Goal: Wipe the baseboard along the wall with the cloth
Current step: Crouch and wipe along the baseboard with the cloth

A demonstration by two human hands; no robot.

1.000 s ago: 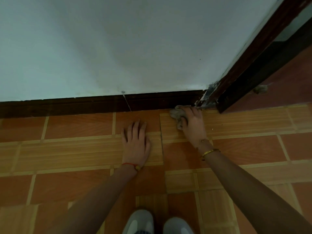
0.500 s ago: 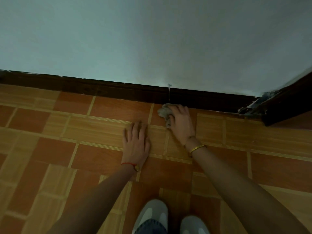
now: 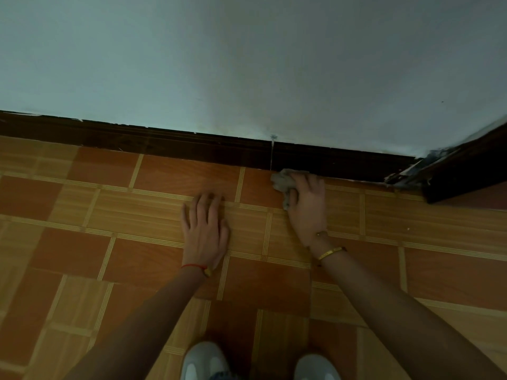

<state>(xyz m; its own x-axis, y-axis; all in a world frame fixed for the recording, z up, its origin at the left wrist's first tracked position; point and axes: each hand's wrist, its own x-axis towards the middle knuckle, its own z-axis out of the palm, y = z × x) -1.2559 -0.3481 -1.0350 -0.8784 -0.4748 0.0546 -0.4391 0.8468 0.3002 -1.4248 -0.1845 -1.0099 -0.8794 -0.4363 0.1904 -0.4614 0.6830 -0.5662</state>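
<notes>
A dark brown baseboard [image 3: 170, 145] runs along the foot of the pale wall, with a thin vertical seam near its middle. My right hand [image 3: 307, 207] holds a crumpled grey cloth [image 3: 284, 182] against the bottom of the baseboard, just right of that seam. Its fingers curl over the cloth, and part of the cloth is hidden under the palm. My left hand [image 3: 204, 231] lies flat on the tiled floor, fingers spread, well short of the baseboard.
Orange and tan floor tiles [image 3: 82, 242] spread out in front of the wall. At the right a dark door frame [image 3: 461, 171] meets the baseboard, with chipped paint at the corner. My two grey shoes [image 3: 204, 360] show at the bottom edge.
The right hand and cloth slid left along the baseboard, from the door-frame corner to near the seam. The view swung left. The left hand stayed flat on the floor.
</notes>
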